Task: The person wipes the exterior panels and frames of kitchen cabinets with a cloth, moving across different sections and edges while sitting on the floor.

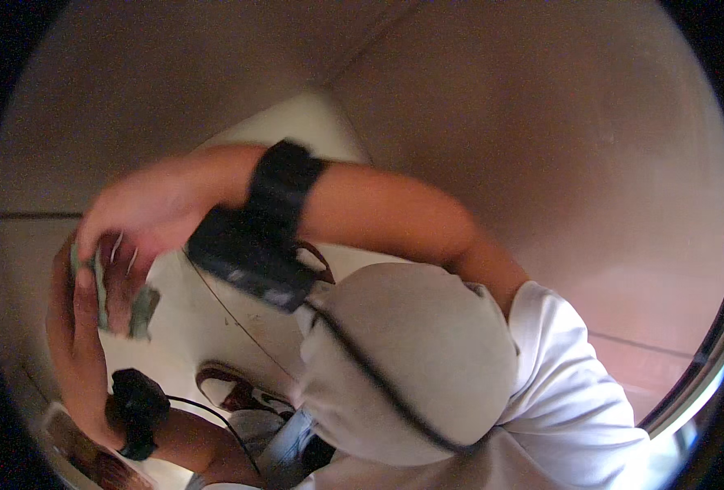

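At the left, a crumpled, pale green thin piece (144, 312), cloth or paper, sits between my two hands; blur hides which. My right hand (138, 220) reaches in from above, bent at the wrist, with its fingers curled down over the piece. My left hand (80, 324) comes up from below, its fingers against the piece's left edge. Both hands are close together and partly overlap, so some fingertips are hidden. Thin pale curved lines cross the right fingers, too blurred to name.
Black devices are strapped to my right wrist (251, 257) and left wrist (138, 410), each with a cable. Brown panels (491, 122) with seams surround the pale floor (282, 125). A shoe (233, 392) shows below. A blurred brown object (92, 459) lies at lower left.
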Available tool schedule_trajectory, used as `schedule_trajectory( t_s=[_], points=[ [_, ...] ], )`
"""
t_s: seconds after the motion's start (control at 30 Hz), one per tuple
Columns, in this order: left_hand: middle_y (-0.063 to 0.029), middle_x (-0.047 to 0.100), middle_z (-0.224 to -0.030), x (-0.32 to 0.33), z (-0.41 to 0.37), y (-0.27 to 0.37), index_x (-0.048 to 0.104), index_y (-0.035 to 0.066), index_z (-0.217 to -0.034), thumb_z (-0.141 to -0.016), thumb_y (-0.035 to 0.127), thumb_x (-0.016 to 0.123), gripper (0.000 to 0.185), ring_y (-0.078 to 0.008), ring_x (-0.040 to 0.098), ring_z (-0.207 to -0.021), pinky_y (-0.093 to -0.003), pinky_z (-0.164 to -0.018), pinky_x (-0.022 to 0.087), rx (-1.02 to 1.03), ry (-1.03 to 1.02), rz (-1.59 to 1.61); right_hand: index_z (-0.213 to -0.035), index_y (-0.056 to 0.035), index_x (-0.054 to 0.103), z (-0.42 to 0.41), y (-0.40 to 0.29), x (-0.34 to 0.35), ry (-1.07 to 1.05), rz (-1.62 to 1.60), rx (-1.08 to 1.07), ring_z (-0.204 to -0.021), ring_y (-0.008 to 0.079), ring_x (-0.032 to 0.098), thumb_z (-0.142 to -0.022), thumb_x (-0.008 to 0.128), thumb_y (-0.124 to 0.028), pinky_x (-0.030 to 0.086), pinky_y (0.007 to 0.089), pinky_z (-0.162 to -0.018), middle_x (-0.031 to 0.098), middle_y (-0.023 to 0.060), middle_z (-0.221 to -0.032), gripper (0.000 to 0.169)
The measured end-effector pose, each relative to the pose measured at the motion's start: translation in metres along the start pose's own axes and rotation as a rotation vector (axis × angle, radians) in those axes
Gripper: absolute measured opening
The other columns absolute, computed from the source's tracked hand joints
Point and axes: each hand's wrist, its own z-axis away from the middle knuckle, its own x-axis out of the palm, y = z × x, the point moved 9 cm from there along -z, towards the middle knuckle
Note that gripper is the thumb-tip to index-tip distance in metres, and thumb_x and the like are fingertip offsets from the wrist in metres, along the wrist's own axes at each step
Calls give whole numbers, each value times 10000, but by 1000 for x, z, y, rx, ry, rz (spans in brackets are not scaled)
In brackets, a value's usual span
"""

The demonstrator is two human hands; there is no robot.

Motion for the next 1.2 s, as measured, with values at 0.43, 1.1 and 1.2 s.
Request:
schedule_trajectory(
  t_s=[0.43,1.1,1.2],
  points=[
    [6,666,-990,123,-45,-55,628,100,-1250,-956,394,612,416,-93,592,-803,-234,-665,463,155,-510,776,-1282,-84,596,28,-35,89,42,2031,98,-1015,441,627,-873,614,-98,534,490,-808,630,234,-1202,409],
    [-76,634,-1010,202,-85,-201,576,28,-1189,-957,240,598,315,-221,625,-975,-360,-848,524,-124,256,1724,-1312,25,492,73,133,57,139,1815,861,-1137,382,581,-959,571,-215,472,439,-979,593,211,-1253,434],
    [-42,648,-912,161,-80,-202,667,5,-985,-937,255,588,266,-185,608,-848,-339,-749,489,-83,633,1582,-1313,22,492,62,124,67,131,1852,765,-1125,387,590,-959,572,-212,478,445,-970,597,216,-1247,431]
  ],
)
